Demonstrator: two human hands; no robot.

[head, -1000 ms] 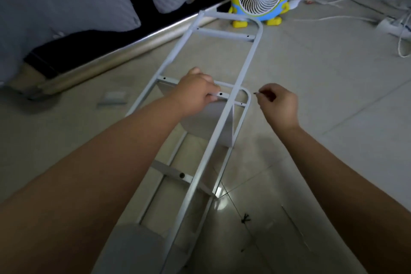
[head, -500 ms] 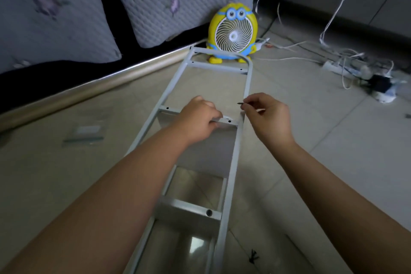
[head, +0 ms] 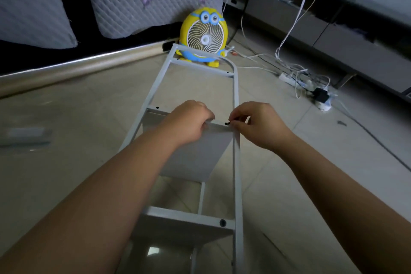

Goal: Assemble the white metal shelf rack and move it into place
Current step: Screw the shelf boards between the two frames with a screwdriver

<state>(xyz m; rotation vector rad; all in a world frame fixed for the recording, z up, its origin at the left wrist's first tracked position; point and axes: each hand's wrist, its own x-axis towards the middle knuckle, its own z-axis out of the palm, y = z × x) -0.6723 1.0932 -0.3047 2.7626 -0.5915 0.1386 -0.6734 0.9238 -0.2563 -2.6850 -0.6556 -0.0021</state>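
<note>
The white metal rack frame (head: 235, 95) lies lengthwise on the tiled floor, running away from me toward the fan. A white shelf panel (head: 195, 155) hangs below its middle crossbar. My left hand (head: 189, 121) grips that crossbar and the panel's top edge. My right hand (head: 255, 124) pinches a small black screw (head: 227, 123) at a hole near the crossbar's right end. A nearer shelf (head: 182, 224) has a black screw in its right corner.
A yellow cartoon fan (head: 203, 36) stands at the frame's far end. Quilted cushions lean along the left. A power strip (head: 289, 79) with tangled white cables lies at right. A flat pale packet (head: 26, 135) lies on the floor at left.
My right hand moved left and brought the screw from beside the frame onto the crossbar's right end. My view rose and tilted up. My left hand kept its grip.
</note>
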